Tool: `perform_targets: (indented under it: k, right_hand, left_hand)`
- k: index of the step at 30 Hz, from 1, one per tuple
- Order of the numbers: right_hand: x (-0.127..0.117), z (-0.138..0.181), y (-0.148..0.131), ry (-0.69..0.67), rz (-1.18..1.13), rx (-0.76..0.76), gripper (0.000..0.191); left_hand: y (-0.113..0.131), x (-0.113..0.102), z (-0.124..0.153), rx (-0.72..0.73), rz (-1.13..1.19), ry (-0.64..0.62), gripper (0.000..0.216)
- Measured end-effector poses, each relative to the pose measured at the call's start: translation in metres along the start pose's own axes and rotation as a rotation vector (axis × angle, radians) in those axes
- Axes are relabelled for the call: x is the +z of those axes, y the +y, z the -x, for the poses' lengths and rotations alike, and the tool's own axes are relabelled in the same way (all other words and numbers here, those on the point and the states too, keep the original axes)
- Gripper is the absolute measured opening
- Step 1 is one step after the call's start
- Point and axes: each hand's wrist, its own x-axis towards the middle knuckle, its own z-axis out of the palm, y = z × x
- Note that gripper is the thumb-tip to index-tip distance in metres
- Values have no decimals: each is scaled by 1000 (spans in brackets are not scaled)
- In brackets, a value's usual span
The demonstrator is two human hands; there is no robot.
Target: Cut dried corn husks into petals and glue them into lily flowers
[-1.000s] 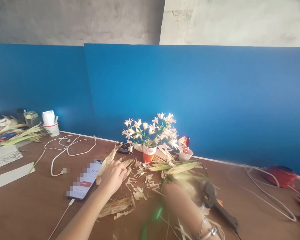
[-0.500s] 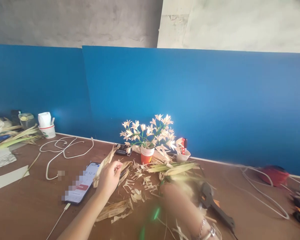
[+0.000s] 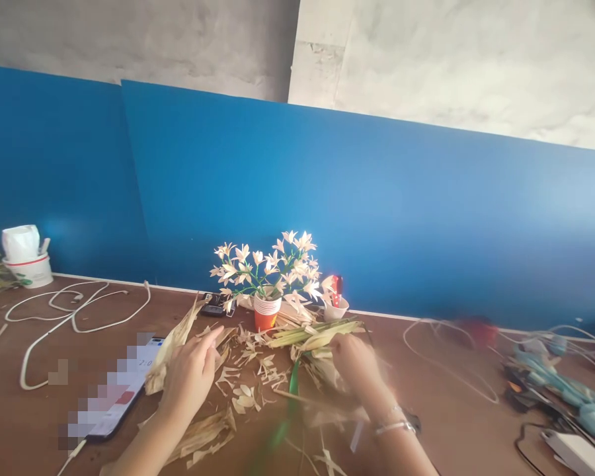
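My left hand (image 3: 191, 367) is over the husk pieces beside the phone, fingers stretched out and nothing visible in them. Its fingertips are close to a dry corn husk (image 3: 176, 344). My right hand (image 3: 357, 360) is curled closed beside green-and-pale husks (image 3: 322, 334); what it holds is hidden. A blurred green strip (image 3: 293, 380) runs up from the near side towards that hand, but whether it is gripped I cannot tell. Behind both hands, husk flowers on green stems (image 3: 270, 268) stand in a stack of paper cups (image 3: 266, 314).
A phone (image 3: 121, 390) with a plugged-in cable lies left. A white cable (image 3: 74, 317) coils behind it. Flower-shaped scraps (image 3: 245, 400) litter the middle. A small white cup (image 3: 336, 309) holds a red-handled tool. Teal items (image 3: 565, 390) and cables lie far right.
The view has swung right and tilted. My right hand has moved up and away to the husks, its fingers now showing. The glue gun is now mostly behind my right wrist. My left fingers point outward.
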Motion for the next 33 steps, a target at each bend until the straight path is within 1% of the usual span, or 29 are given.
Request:
perform_targets:
  k: [4,6,8,11,12,17,20,22,25,28,30,31,32,33]
  right_hand:
    - [12,-5,2,56,-23,34,37]
    - [16,-9,1,93,-32,18,46]
    - [18,-14,-1,117,-37,-16,47]
    - [17,-23,-3,125,-43,-69,34]
    - [17,-25,-3,126,-47,-84,32]
    - [16,-27,1,125,-79,-126,37]
    - [16,-26,2,127,-99,-115,30]
    - [12,-25,1,145,-118,-99,29]
    - [-1,-18,-7,180,-146,-93,32]
    - [-18,-4,-22,186,-178,-138,32]
    - [-28,6,-34,171,-224,-210,30]
    - [-30,10,-40,164,-236,-244,30]
    - [-32,14,-46,160,-251,-275,30]
    - [-32,18,-50,158,-268,-307,30]
  left_hand:
    - [4,2,-1,60,42,80,45]
    - [8,3,-1,88,73,96,41]
    - [13,3,-1,96,100,92,38]
    - [20,3,-1,85,125,52,35]
    - [22,2,-1,79,132,36,35]
    - [32,-1,-2,73,172,-23,33]
    - [44,-3,-3,87,218,-89,32]
    - [55,-3,-3,91,256,-133,31]
    - [71,-2,-5,59,314,-177,28]
    - [90,-4,-12,-3,381,-194,26]
    - [103,-5,-19,-12,415,-204,39]
    - [109,-5,-22,8,433,-234,47]
    - [115,-4,-25,15,447,-273,50]
    - [119,-2,-27,-7,454,-314,47]
